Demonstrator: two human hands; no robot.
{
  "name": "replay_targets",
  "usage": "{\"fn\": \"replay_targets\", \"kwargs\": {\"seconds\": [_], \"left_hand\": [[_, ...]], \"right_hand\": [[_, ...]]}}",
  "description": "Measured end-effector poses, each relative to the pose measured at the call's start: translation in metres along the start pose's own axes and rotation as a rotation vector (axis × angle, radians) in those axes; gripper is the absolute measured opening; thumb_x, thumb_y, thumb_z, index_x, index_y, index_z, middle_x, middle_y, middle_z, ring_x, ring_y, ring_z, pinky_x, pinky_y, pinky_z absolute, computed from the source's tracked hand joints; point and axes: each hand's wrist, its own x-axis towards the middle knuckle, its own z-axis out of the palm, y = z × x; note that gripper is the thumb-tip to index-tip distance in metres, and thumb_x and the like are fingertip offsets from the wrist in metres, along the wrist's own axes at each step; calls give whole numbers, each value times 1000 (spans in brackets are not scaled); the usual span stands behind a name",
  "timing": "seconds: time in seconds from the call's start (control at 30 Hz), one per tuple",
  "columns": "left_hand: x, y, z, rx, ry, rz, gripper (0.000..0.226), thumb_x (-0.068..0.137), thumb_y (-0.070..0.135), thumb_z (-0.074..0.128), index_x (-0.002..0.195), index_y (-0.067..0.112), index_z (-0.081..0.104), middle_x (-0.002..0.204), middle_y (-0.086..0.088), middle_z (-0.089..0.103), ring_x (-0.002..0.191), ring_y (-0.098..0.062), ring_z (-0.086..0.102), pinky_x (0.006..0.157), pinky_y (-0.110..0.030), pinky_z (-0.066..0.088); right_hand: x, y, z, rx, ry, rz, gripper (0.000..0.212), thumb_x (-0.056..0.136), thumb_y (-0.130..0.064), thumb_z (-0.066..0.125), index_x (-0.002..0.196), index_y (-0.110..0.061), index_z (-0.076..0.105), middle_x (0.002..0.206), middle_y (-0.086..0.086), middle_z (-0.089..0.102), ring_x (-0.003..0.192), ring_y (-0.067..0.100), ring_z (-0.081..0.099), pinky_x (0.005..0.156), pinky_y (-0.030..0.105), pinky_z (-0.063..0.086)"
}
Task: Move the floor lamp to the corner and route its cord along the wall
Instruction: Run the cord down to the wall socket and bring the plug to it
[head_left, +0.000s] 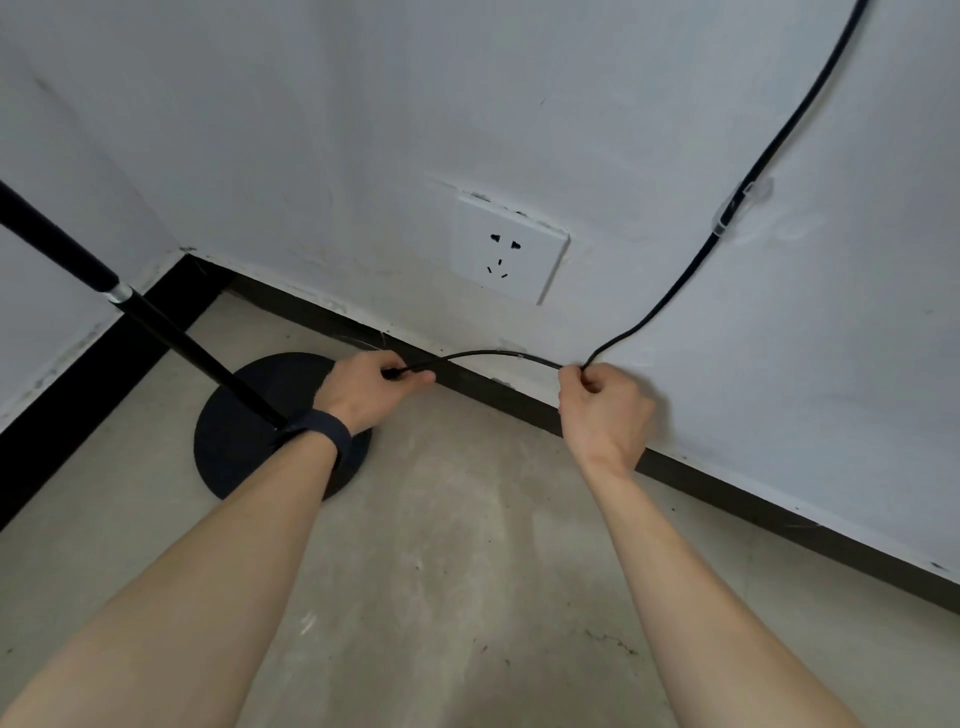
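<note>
The floor lamp's round black base (244, 447) rests on the concrete floor near the room's corner, and its black pole (156, 322) leans up to the left. A thin black cord (498, 354) arcs low along the baseboard between my two hands. My left hand (371, 389), with a dark band on its wrist, pinches the cord's end over the base. My right hand (605, 410) is closed on the cord further right. From there the cord climbs the white wall through a clear clip (740, 205) and leaves the frame at the top right.
A white wall socket (506, 249) sits on the wall just above the cord, with nothing plugged in. A dark baseboard (727, 488) runs along both walls into the corner (192, 254). Grey concrete floor (467, 571) spreads under my forearms.
</note>
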Motion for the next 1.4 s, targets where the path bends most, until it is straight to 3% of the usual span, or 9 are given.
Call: {"fn": "replay_targets", "kwargs": {"seconds": [0.17, 0.27, 0.4, 0.53, 0.67, 0.93, 1.1, 1.23, 1.4], "left_hand": [[-5, 9, -8, -767, -51, -108, 31, 87, 26, 75, 112, 11, 67, 95, -11, 68, 61, -14, 59, 61, -27, 55], [-3, 16, -7, -946, -9, -142, 34, 86, 13, 76, 117, 7, 64, 94, -11, 71, 60, -12, 60, 56, -22, 53], [-4, 31, 3, -964, 41, -162, 31, 89, 16, 72, 118, 5, 67, 94, -8, 74, 69, -14, 63, 74, -30, 57], [-6, 56, 12, -1004, 48, -162, 26, 89, 18, 73, 110, 4, 69, 89, -6, 74, 68, -11, 63, 69, -23, 55], [-14, 83, 24, -954, 2, -169, 23, 88, 23, 73, 105, 8, 70, 93, -5, 75, 66, -12, 61, 72, -28, 55], [-19, 89, 35, -981, 101, -205, 32, 93, 23, 67, 121, 10, 59, 106, -9, 71, 73, -16, 63, 65, -25, 53], [-17, 77, 43, -819, 210, -171, 19, 92, 24, 67, 108, 17, 60, 111, -10, 70, 69, -13, 65, 79, -35, 58], [-18, 66, 42, -756, 170, -174, 24, 91, 24, 68, 112, 15, 61, 111, -9, 69, 68, -14, 66, 81, -37, 57], [-21, 94, 19, -574, 147, -74, 38, 81, 35, 73, 112, 23, 54, 116, -7, 68, 98, -28, 70, 92, -47, 56]], "right_hand": [[3, 7, -7, -32, 42, 43, 38, 86, -36, 54, 58, -10, 53, 63, 10, 65, 69, 37, 58, 56, 32, 40], [5, 20, -14, -50, 54, 76, 38, 86, -39, 54, 62, -10, 56, 65, 10, 67, 72, 37, 58, 58, 32, 43], [8, 32, -22, -60, 63, 86, 37, 86, -42, 52, 67, -10, 61, 68, 7, 71, 74, 36, 60, 63, 34, 50], [11, 45, -34, -114, 60, 117, 34, 87, -37, 55, 68, -10, 59, 69, 12, 64, 74, 37, 55, 62, 33, 43], [15, 61, -48, -167, 74, 148, 32, 88, -36, 55, 74, -9, 64, 75, 15, 65, 74, 35, 53, 65, 33, 41], [14, 73, -53, -172, 22, 60, 28, 99, -39, 52, 93, -18, 68, 85, 7, 72, 77, 31, 54, 66, 32, 39], [12, 75, -48, -239, -8, 36, 31, 101, -40, 46, 91, -17, 65, 78, 8, 66, 74, 32, 53, 65, 33, 41], [14, 71, -48, -324, -60, 33, 33, 101, -43, 46, 93, -19, 67, 79, 5, 65, 74, 30, 51, 66, 32, 42], [20, 61, -77, -325, -101, -6, 33, 97, -50, 49, 108, -26, 68, 103, 6, 73, 98, 35, 65, 73, 34, 46]]}}
